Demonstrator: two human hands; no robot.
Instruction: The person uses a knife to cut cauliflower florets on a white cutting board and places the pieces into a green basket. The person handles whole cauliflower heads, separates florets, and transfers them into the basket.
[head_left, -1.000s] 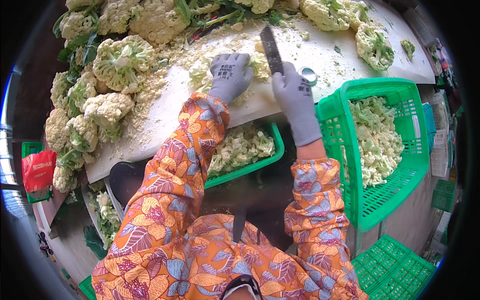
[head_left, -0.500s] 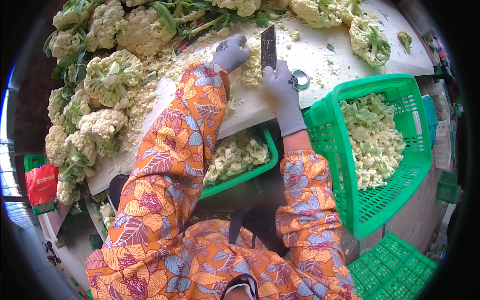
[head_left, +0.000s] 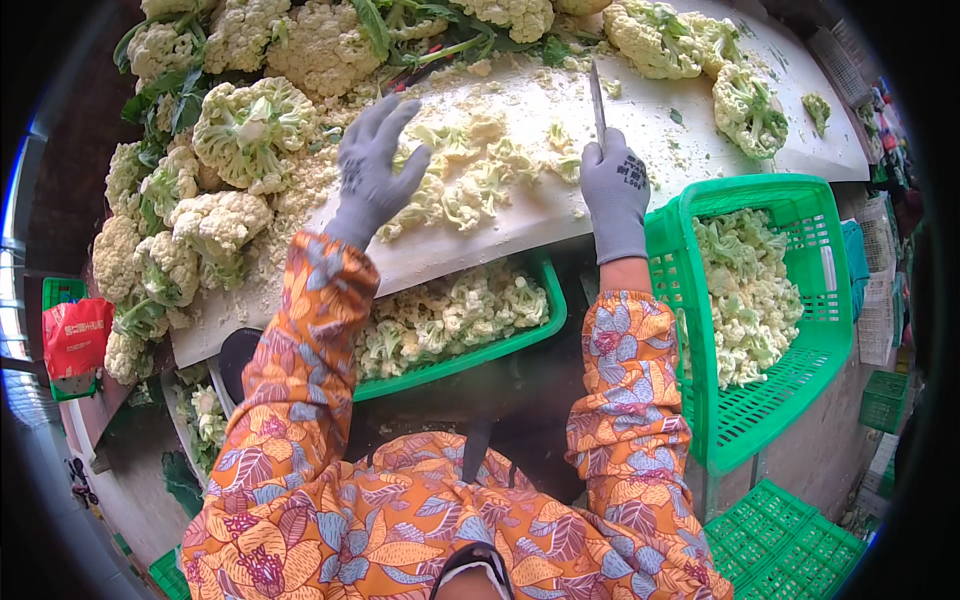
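Observation:
A grey glove covers my left hand (head_left: 376, 168), which is open with its fingers spread and nothing in it, above the near left part of the white table (head_left: 530, 222). My right hand (head_left: 614, 185), gloved too, is closed around the handle of a knife (head_left: 597, 100); the blade points away from me and shows nearly edge-on. Between the hands, cut cauliflower florets (head_left: 462, 185) lie scattered over the tabletop. Just below the table's front edge, a green basket (head_left: 470, 372) holds more florets (head_left: 465, 315).
Whole cauliflower heads (head_left: 250, 130) are heaped at the left and back. Another cauliflower (head_left: 750, 112) lies at the far right. A large green basket (head_left: 712, 440) with florets stands right. A red bag (head_left: 78, 338) sits far left, and green crates (head_left: 780, 540) are lower right.
My left hand has moved left and nearer, its fingers opening out. My right hand has shifted right, and the knife has turned from showing its flat side to edge-on.

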